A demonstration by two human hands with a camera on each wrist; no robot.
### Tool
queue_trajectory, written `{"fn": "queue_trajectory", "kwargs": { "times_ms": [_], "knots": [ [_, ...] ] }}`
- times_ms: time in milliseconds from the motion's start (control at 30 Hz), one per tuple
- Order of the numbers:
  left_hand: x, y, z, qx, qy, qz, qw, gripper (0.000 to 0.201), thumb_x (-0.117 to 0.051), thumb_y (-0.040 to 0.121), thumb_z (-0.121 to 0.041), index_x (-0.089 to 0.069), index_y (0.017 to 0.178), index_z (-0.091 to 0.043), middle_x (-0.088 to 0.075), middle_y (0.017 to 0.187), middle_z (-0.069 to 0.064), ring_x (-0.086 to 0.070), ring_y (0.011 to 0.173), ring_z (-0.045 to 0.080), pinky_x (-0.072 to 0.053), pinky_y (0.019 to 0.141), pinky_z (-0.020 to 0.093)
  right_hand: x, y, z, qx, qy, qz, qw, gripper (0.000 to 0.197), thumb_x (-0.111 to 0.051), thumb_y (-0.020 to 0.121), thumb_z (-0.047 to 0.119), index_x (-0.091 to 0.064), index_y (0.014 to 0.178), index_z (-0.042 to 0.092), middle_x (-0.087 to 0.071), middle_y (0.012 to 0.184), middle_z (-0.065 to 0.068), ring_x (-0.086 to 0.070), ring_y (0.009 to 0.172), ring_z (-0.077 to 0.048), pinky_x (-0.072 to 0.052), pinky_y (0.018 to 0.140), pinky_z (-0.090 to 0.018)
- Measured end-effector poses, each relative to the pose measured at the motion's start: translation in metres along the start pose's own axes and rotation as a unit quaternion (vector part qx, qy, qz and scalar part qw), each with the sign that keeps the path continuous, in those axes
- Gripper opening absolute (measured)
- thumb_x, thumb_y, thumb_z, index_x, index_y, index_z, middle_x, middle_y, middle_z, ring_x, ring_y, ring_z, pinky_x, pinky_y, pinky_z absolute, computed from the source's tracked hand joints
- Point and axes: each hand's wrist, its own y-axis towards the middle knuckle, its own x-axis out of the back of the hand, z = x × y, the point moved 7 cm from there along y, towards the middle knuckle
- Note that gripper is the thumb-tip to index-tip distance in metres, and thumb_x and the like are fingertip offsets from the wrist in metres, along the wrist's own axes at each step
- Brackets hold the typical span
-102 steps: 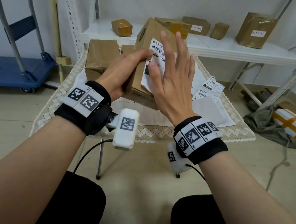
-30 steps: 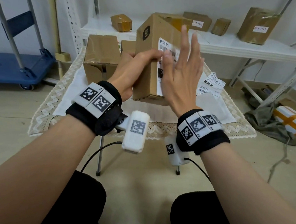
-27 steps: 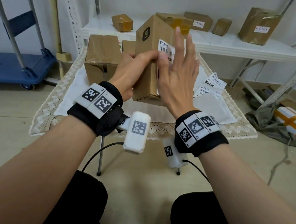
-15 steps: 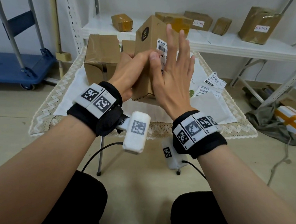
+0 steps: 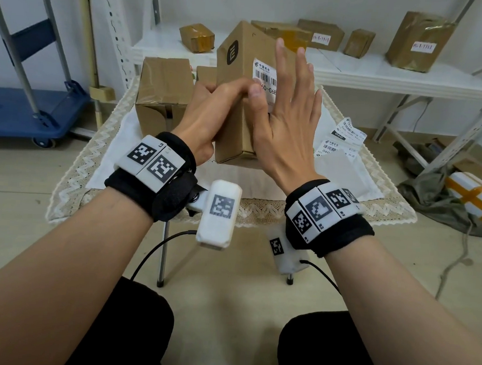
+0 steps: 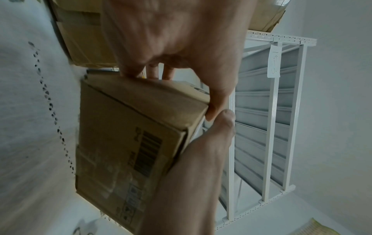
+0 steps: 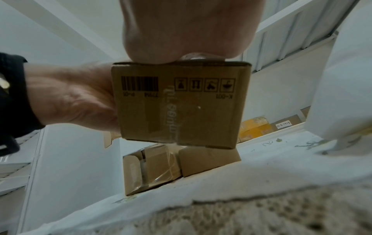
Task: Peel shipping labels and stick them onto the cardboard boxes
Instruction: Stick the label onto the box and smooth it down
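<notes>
Smoothing is the step in hand: the shipping label [image 5: 265, 80] sits on the right-facing side of the cardboard box [image 5: 234, 102], its top with barcode and the digits below showing, its lower part hidden behind the right hand [image 5: 288, 120].

- Box: held above the tabletop [image 5: 348, 175], tilted with its top leaning away. A second ago it stood nearly upright and turned more edge-on; now the labelled side faces the head camera a little more.
- Right hand: flat, fingers straight and spread, palm against the labelled side — no grip, only pressing. Over the last second it has slid down; earlier the fingertips covered the barcode, now the barcode is bare above the thumb.
- Left hand [image 5: 210, 109]: grip closed around the box's near left edge, thumb on the front corner, fingers behind. The left wrist view shows its thumb [image 6: 219, 101] tip touching the right thumb at that corner. It has kept this hold throughout.
- Underside of the box, seen from the right wrist: printed barcode and handling symbols, clear tape along the seam.

Judgement — the label looks fully down; this box is close to done, and setting it aside comes next.

Outward: two loose labels [image 5: 342, 138] lie on the white cloth at the right. A larger taped box [image 5: 163, 91] stands at the left rear. The shelf [image 5: 384, 75] behind carries more boxes, some already labelled.
</notes>
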Motion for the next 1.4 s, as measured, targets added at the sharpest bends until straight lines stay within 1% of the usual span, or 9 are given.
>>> {"fn": "queue_trajectory", "kwargs": {
  "times_ms": [400,533,733,833,933,1067,1133,1267,1400],
  "knots": [
    [0.009,0.000,-0.008,0.007,-0.010,0.001,1.000,0.092,-0.084,0.057,-0.059,-0.056,0.134,-0.019,-0.077,0.112,0.002,-0.075,0.102,0.023,-0.060,0.088,0.043,0.006,0.006,-0.022,-0.039,-0.011,-0.004,0.999,0.073,-0.017,0.099,0.062,-0.010,0.164,0.032,-0.001,0.173,-0.004,0.004,0.160,-0.024,0.006,0.127,-0.052],
    [0.011,-0.003,-0.011,-0.001,-0.004,-0.004,1.000,0.091,-0.082,0.057,-0.060,-0.056,0.134,-0.018,-0.078,0.109,0.001,-0.075,0.100,0.021,-0.060,0.084,0.040,0.007,0.006,-0.030,-0.052,-0.015,-0.007,0.998,0.071,-0.019,0.100,0.061,-0.010,0.164,0.032,-0.002,0.173,-0.004,0.004,0.159,-0.024,0.007,0.126,-0.051],
    [0.016,-0.008,-0.015,-0.001,0.003,-0.009,1.000,0.088,-0.081,0.058,-0.059,-0.056,0.133,-0.019,-0.077,0.110,0.000,-0.075,0.102,0.021,-0.058,0.093,0.046,0.010,0.007,-0.048,-0.073,-0.034,-0.016,0.997,0.066,-0.020,0.104,0.058,-0.011,0.164,0.031,-0.003,0.173,-0.003,0.003,0.160,-0.023,0.007,0.125,-0.049],
    [0.017,-0.013,-0.020,-0.005,0.012,-0.002,1.000,0.064,-0.077,0.074,-0.053,-0.061,0.126,-0.018,-0.079,0.102,-0.003,-0.076,0.097,0.019,-0.061,0.088,0.039,0.012,0.006,-0.055,-0.091,-0.044,-0.020,0.995,0.062,-0.023,0.108,0.053,-0.010,0.164,0.031,-0.006,0.173,-0.005,0.002,0.160,-0.024,0.006,0.126,-0.047],
    [0.017,-0.016,-0.026,-0.005,0.003,0.024,1.000,0.022,-0.065,0.092,-0.038,-0.069,0.106,-0.021,-0.079,0.084,-0.008,-0.077,0.084,0.014,-0.059,0.065,0.025,0.020,0.009,-0.056,-0.120,0.036,-0.036,0.992,0.061,-0.025,0.109,0.051,-0.013,0.164,0.027,-0.019,0.170,-0.005,-0.016,0.157,-0.023,-0.008,0.128,-0.047],
    [0.016,-0.019,-0.029,-0.004,-0.010,0.038,0.999,0.016,-0.062,0.096,-0.033,-0.069,0.102,-0.021,-0.076,0.073,-0.011,-0.076,0.077,0.012,-0.058,0.062,0.024,0.003,0.008,-0.051,-0.248,0.242,0.042,0.937,0.082,-0.022,0.092,0.081,-0.025,0.158,0.033,-0.057,0.147,-0.004,-0.058,0.131,-0.021,-0.035,0.117,-0.055],
    [0.011,-0.021,-0.029,-0.010,-0.006,0.046,0.999,0.015,-0.059,0.098,-0.033,-0.068,0.103,-0.021,-0.071,0.064,-0.014,-0.073,0.071,0.007,-0.054,0.058,0.020,-0.009,0.005,-0.043,-0.265,0.269,0.068,0.924,0.105,-0.026,0.073,0.100,-0.028,0.155,0.036,-0.064,0.140,0.000,-0.062,0.127,-0.022,-0.039,0.113,-0.059],
    [0.005,-0.020,-0.029,-0.021,-0.002,0.065,0.998,0.019,-0.055,0.101,-0.033,-0.069,0.100,-0.020,-0.076,0.074,-0.010,-0.074,0.070,0.007,-0.053,0.055,0.018,-0.014,0.000,-0.032,-0.266,0.286,0.068,0.918,0.104,-0.045,0.075,0.087,-0.021,0.158,0.030,-0.056,0.148,-0.003,-0.057,0.131,-0.021,-0.038,0.117,-0.050],
    [0.002,-0.015,-0.025,-0.027,0.009,0.066,0.997,0.030,-0.050,0.104,-0.038,-0.068,0.111,-0.014,-0.078,0.078,-0.007,-0.073,0.063,0.004,-0.055,0.061,0.018,-0.013,-0.002,-0.037,-0.262,0.288,0.026,0.921,0.094,-0.060,0.079,0.077,-0.027,0.153,0.029,-0.069,0.129,0.001,-0.068,0.116,-0.018,-0.050,0.107,-0.046]
  ]
}}
